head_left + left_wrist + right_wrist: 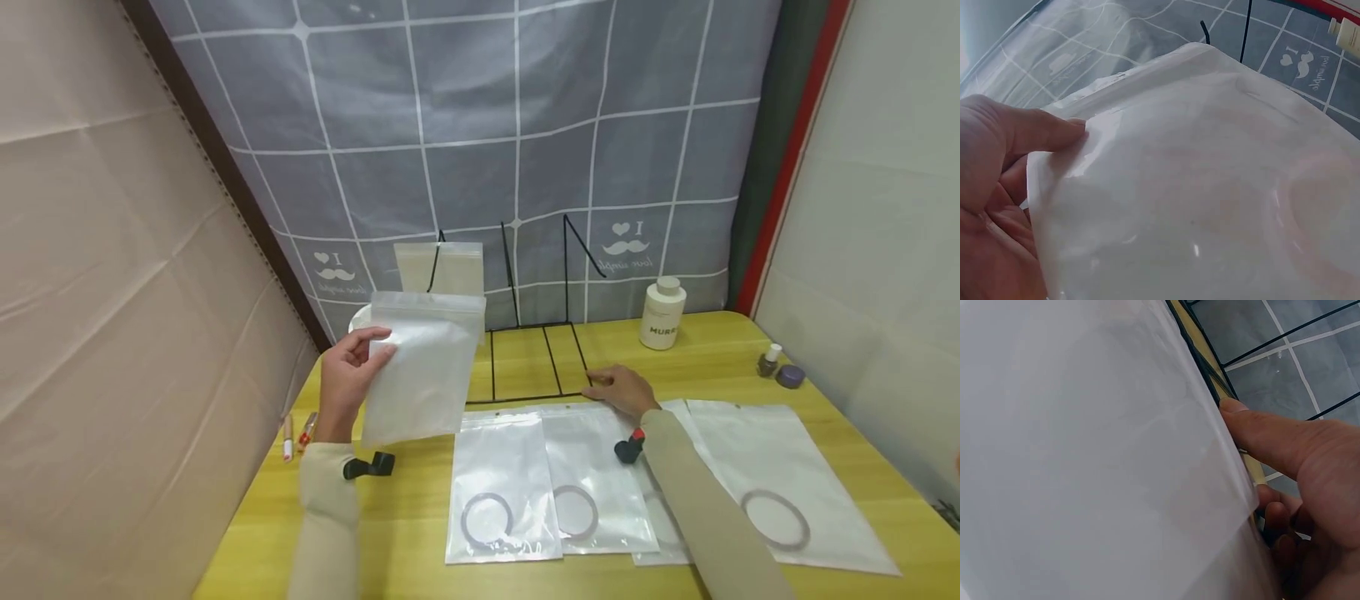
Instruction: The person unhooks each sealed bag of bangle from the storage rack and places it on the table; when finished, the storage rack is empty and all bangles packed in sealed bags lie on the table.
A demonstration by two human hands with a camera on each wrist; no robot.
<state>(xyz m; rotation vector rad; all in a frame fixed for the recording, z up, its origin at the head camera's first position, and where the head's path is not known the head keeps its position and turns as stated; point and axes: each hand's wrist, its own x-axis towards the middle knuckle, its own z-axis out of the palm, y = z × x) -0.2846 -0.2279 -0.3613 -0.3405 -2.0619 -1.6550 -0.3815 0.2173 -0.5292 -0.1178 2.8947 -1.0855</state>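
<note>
My left hand (351, 371) pinches a translucent zip bag (423, 375) near its upper left edge, thumb in front, and holds it up over the table. A faint pinkish ring shows through that bag in the left wrist view. At the front right corner of a black wire rack (552, 360), my right hand (624, 392) grips the wire between thumb and curled fingers. Close beside this hand lie flat zip bags (502, 467), several in an overlapping row, with ring shapes showing on them. Another pale bag (459, 271) stands upright in the rack's left part.
A white bottle (663, 321) stands at the back right. Farther right are a nail polish bottle (768, 362) and a small purple jar (791, 377). Two small sticks (288, 439) lie at the left edge. A grey gridded cloth (465, 100) hangs behind the table.
</note>
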